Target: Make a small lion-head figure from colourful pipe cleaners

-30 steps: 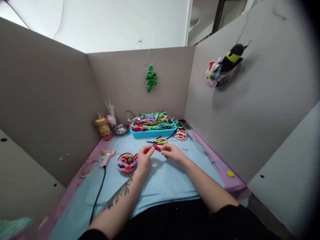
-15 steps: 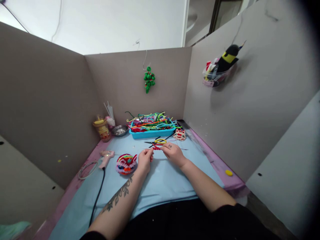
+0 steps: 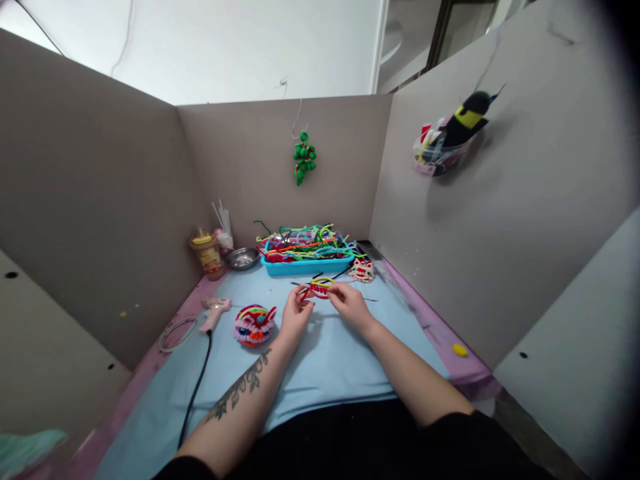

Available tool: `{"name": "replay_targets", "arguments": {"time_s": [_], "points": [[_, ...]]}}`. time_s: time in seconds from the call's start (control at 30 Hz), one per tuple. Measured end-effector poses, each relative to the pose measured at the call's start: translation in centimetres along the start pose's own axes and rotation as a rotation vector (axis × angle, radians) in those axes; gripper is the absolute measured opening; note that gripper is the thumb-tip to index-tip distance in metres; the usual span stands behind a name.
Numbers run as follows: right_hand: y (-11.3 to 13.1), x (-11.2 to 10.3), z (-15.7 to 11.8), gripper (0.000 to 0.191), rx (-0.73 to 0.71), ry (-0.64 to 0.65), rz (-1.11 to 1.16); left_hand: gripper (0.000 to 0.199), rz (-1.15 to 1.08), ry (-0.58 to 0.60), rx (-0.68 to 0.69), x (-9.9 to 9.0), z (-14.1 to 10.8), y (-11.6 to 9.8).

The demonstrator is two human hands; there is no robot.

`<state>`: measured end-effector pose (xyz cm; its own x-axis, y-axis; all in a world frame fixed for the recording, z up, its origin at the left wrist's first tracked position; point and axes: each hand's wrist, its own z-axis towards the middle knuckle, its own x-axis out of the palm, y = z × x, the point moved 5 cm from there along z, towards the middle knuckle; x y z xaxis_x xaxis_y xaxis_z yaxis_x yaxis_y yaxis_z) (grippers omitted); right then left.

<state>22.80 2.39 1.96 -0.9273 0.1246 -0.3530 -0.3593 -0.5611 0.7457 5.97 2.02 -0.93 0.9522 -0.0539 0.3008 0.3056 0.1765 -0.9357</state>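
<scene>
Between my two hands is a small red piece of bent pipe cleaner (image 3: 319,291), looped and coiled. My left hand (image 3: 297,311) pinches its left end, fingers curled. The right end is gripped by the fingertips of my right hand (image 3: 349,303). Just behind the piece lie yellow-handled scissors or pliers (image 3: 324,281), partly hidden by it. Left of my left wrist sits a round lion-like head (image 3: 254,325) of red, pink and rainbow pipe cleaners. A flat cream and red animal face (image 3: 362,269) rests beyond my right hand.
A blue tray (image 3: 305,268) heaped with coloured pipe cleaners stands at the back, beside a metal bowl (image 3: 243,259) and a cup (image 3: 207,256). The pink glue gun (image 3: 215,313) lies left, its black cord running forward. Grey partitions (image 3: 250,160) enclose the table. A yellow cap (image 3: 459,350) lies right.
The red piece has turned and now shows as an open looped shape instead of a narrow strip. My left hand has rolled and its fingers have spread somewhat. The view has shifted slightly.
</scene>
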Motion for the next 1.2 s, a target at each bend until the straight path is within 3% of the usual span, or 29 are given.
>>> {"name": "replay_targets", "arguments": {"time_s": [0.1,0.2,0.37,0.53,0.73,0.9,1.03,1.2], "points": [[-1.2,0.5,0.3,0.015,0.232,0.093,0.233,0.041,0.025,0.022,0.064,-0.1,0.2,-0.3],[-1.8,0.9,0.4,0.021,0.363,0.221,0.404,0.031,0.01,0.034,0.048,0.0,0.3,-0.3],[-1.8,1.2,0.2,0.023,0.418,0.328,0.52,0.031,0.02,0.01,0.054,0.0,0.1,-0.8],[-1.8,1.6,-0.1,0.024,0.412,0.38,0.479,0.029,0.038,-0.06,0.054,-0.5,-0.1,-1.1],[-1.4,1.5,-0.1,0.02,0.282,0.264,0.333,0.037,0.041,-0.12,0.019,-1.1,0.4,-0.2],[0.6,0.9,-0.2,0.011,-0.013,0.132,0.054,0.044,-0.017,-0.199,-0.037,-1.2,0.3,0.2],[1.8,0.8,-0.8,0.014,-0.234,0.154,-0.141,0.044,-0.115,-0.246,-0.079,-1.0,0.2,0.1],[2.2,0.8,-1.1,0.015,-0.256,0.196,-0.216,0.043,-0.16,-0.257,-0.138,-1.0,0.3,0.1]]}}
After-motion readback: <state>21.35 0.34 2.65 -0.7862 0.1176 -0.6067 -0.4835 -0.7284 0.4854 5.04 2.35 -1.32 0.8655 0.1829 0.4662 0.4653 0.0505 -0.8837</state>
